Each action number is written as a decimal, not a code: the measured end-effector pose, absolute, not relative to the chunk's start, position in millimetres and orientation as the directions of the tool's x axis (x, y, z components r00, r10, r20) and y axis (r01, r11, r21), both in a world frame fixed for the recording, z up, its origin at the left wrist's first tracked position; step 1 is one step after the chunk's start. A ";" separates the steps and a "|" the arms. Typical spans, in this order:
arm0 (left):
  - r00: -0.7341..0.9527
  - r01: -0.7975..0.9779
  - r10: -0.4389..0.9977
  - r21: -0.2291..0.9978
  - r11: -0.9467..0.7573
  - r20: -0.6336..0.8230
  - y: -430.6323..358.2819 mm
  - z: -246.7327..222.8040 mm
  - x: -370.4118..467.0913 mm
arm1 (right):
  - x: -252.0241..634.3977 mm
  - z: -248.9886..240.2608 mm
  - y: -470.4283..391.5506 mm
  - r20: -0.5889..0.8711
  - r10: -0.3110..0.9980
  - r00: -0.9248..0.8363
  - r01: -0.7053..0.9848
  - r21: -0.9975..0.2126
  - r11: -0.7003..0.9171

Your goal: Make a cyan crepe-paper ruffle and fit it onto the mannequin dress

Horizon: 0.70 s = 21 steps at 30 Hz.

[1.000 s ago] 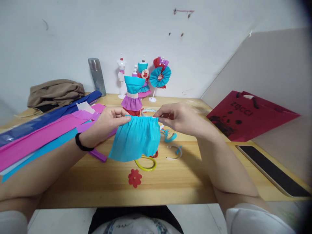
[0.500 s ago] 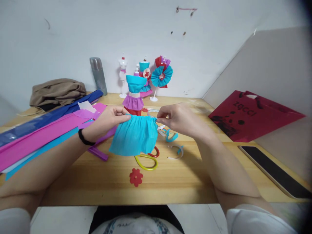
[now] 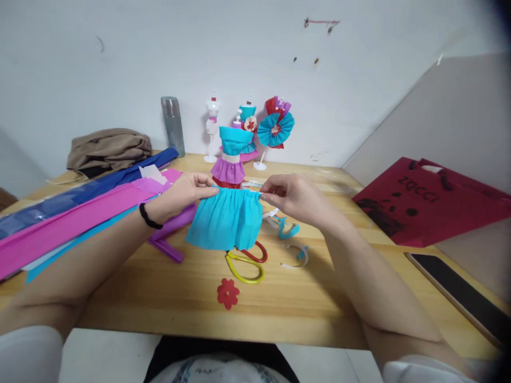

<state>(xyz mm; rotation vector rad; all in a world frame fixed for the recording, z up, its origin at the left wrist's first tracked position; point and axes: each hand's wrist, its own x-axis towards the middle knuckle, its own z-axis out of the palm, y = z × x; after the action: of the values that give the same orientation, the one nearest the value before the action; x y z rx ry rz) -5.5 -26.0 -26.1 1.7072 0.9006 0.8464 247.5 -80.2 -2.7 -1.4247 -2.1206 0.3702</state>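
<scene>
A gathered turquoise crepe-paper skirt (image 3: 227,221) hangs above the table, stretched between both hands. My left hand (image 3: 195,190) pinches its top left corner, and my right hand (image 3: 285,194) pinches the top right corner. Below the skirt lie scissors with one yellow handle (image 3: 245,268) and one red; their blades are hidden by the paper. Nearer the table edge is a red paper flower (image 3: 228,293) with a pale centre. Just behind the skirt stands a small mannequin (image 3: 231,151) dressed in a turquoise top, pale belt and purple ruffle.
More mannequins stand against the wall, one with a turquoise rosette (image 3: 275,130). A flask (image 3: 173,127), brown cloth (image 3: 109,150) and pink crepe strips (image 3: 88,213) lie left. Paper scraps (image 3: 288,229), a red bag (image 3: 431,205) and a phone (image 3: 455,292) are right.
The whole view has shifted, so most things appear a little further right. The skirt stays pinched by both hands, its folds hanging slightly more evenly and facing me.
</scene>
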 end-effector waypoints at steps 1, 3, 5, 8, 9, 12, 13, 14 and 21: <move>0.493 0.176 0.862 0.957 -0.231 0.117 -24.9 -25.9 -6.5 | 247.7 -1.7 -81.9 0.283 0.914 -0.292 0.758 -0.514 0.401; 0.519 0.181 0.849 0.959 -0.219 0.096 -22.7 -24.8 -9.2 | 248.6 1.4 -85.5 0.256 0.915 -0.311 0.747 -0.529 0.402; 0.541 0.177 0.837 0.962 -0.206 0.080 -20.8 -22.9 -12.4 | 250.0 4.9 -88.5 0.222 0.914 -0.340 0.713 -0.573 0.404; 0.568 0.157 0.821 0.972 -0.177 0.058 -21.6 -18.2 -16.0 | 253.0 8.2 -89.5 0.194 0.899 -0.393 0.611 -0.675 0.413; 0.575 0.160 0.816 0.972 -0.175 0.052 -23.3 -16.1 -16.4 | 254.0 8.5 -88.8 0.193 0.892 -0.410 0.571 -0.708 0.416; 0.581 0.197 0.812 0.957 -0.212 0.060 -31.8 -9.3 -15.6 | 256.7 7.3 -84.9 0.193 0.868 -0.457 0.474 -0.773 0.422; 0.575 0.208 0.815 0.950 -0.232 0.073 -34.9 -7.4 -14.9 | 257.5 6.5 -83.5 0.197 0.862 -0.468 0.452 -0.784 0.425; 0.569 0.218 0.818 0.944 -0.246 0.082 -37.8 -5.9 -14.3 | 258.2 5.7 -82.3 0.202 0.857 -0.474 0.435 -0.792 0.428; 0.555 0.230 0.824 0.930 -0.287 0.117 -43.0 -6.6 -12.6 | 264.0 0.2 -77.6 0.204 0.831 -0.518 0.319 -0.855 0.409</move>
<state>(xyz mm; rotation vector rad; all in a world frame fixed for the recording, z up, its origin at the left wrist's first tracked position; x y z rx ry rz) -12.6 -43.0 -6.6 1.8060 0.8684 0.7554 264.0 -77.6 0.2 -0.9739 -2.0360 1.0435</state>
